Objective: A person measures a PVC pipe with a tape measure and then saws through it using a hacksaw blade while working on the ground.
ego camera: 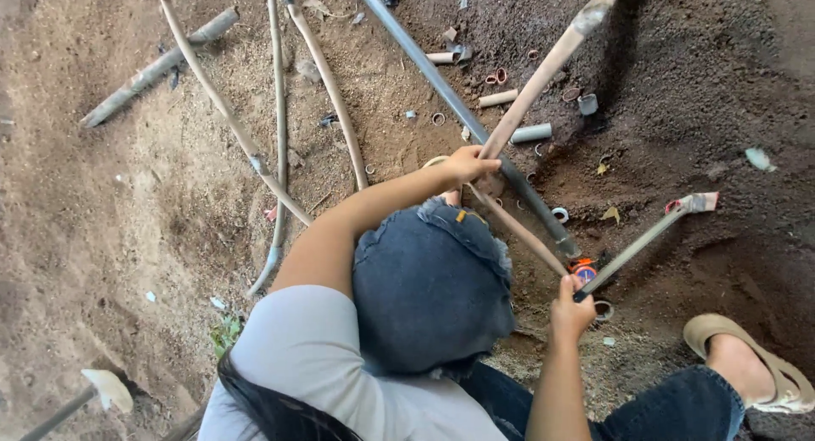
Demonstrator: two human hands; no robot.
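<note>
My left hand is closed around a long tan pipe that slants up to the top right over dark soil. My right hand grips the handle of a hacksaw; its thin frame reaches up and right to a pale end piece. A long grey pipe lies on the ground and crosses under the tan pipe beside my left hand. Another tan length runs from below my left hand toward the saw handle. My denim-covered knee is between my arms.
Short cut pipe pieces and small rings lie scattered on the dirt near the pipes. Thin bent sticks and a grey pole lie at the left. My sandalled foot rests at the lower right. A pale tool head shows at the bottom left.
</note>
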